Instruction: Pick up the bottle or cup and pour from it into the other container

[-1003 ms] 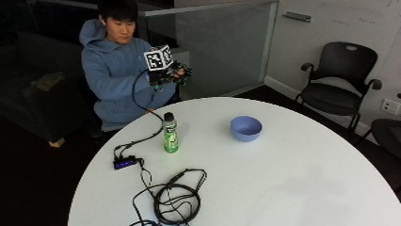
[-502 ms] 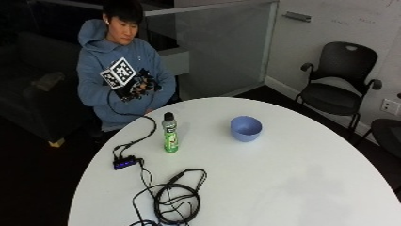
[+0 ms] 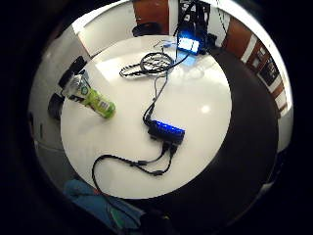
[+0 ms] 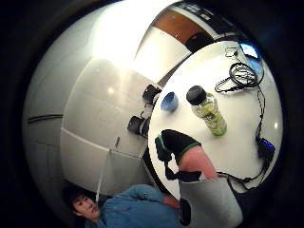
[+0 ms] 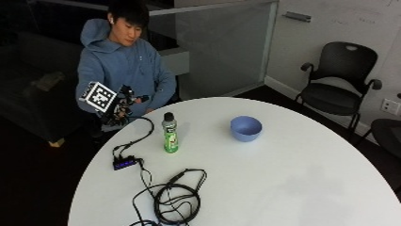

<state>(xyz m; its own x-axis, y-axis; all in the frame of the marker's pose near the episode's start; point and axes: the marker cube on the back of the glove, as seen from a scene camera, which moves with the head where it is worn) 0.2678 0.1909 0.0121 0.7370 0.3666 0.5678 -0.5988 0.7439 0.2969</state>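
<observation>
- Two containers on round white table: green bottle & blue bowl, set apart w/ bare tabletop between them.
- Bottle upright, dark cap on, green label; pale greenish contents show thru clear upper part in thumb-side palm view.
- Bowl upright, rim up; inside not visible well enough to tell contents. Seen small beside bottle in thumb-side view.
- Right hand in black glove, raised off table at its edge near the person's chest, well apart from bottle, holding nothing. Can't tell if fingers are straight or curled.
- Little-finger-side view: bottle on table, near small black hub w/ blue lights.
- Hub near table edge beside bottle; coiled black cable nearer front edge.
</observation>
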